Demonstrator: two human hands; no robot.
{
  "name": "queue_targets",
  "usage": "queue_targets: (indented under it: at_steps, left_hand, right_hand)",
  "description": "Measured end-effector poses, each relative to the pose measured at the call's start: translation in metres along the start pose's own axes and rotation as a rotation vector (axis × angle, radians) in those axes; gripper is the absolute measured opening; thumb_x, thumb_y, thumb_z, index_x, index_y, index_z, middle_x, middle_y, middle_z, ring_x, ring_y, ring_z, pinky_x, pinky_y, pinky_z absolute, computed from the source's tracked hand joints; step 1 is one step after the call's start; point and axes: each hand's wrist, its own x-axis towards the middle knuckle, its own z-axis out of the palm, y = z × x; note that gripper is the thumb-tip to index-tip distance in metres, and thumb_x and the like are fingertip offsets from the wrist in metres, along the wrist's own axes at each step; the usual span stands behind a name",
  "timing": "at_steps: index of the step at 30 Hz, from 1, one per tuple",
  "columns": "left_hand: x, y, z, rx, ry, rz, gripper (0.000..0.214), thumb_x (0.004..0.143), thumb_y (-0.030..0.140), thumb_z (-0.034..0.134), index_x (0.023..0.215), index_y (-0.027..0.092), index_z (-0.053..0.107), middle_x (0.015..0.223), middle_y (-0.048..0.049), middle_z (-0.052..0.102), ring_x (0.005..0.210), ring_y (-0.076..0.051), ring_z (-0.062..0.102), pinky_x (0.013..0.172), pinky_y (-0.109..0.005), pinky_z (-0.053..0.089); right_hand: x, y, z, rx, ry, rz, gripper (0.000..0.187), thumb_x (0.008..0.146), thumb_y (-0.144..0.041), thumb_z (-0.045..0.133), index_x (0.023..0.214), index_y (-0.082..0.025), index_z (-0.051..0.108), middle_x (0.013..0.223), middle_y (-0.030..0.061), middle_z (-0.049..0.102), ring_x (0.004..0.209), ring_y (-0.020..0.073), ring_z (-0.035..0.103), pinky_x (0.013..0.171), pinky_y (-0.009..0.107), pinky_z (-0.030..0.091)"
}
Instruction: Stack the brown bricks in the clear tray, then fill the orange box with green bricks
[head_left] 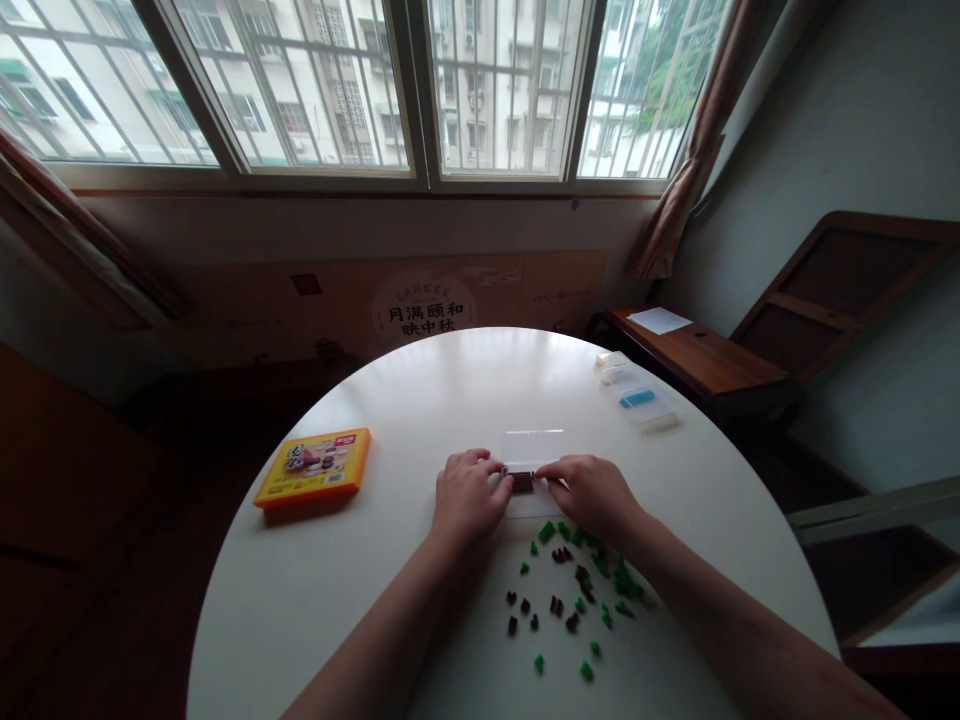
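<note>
My left hand [469, 495] and my right hand [589, 492] meet near the middle of a round white table [375, 580]. Both pinch a small dark brown block piece [523, 482] between their fingertips. The piece is held just over a clear plastic sheet or bag [532, 447] lying flat on the table. Several small green and dark brown building pieces [577, 590] lie scattered on the table right below my right wrist.
An orange box with a printed lid [315, 468] lies on the table to the left. Small clear bags, one with a blue piece [637, 398], lie at the far right of the table. A wooden side table with paper [694, 350] stands beyond.
</note>
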Motion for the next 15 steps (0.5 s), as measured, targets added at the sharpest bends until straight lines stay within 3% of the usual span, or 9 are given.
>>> queue_targets:
  at_steps: [15]
  left_hand:
    - [0.0008,0.0057,-0.0076,0.010,-0.057,-0.032,0.022,0.082,0.038,0.063,0.095,0.028,0.078,0.116,-0.0062,0.068,0.112,-0.030,0.055,0.096,-0.046,0.044]
  right_hand:
    - [0.0001,-0.0012,-0.0008,-0.016,-0.014,0.007,0.031,0.088,-0.028,0.052,0.106,-0.035,0.075,0.101,-0.0003,0.076,0.092,0.0211,0.069,0.077,0.030,0.049]
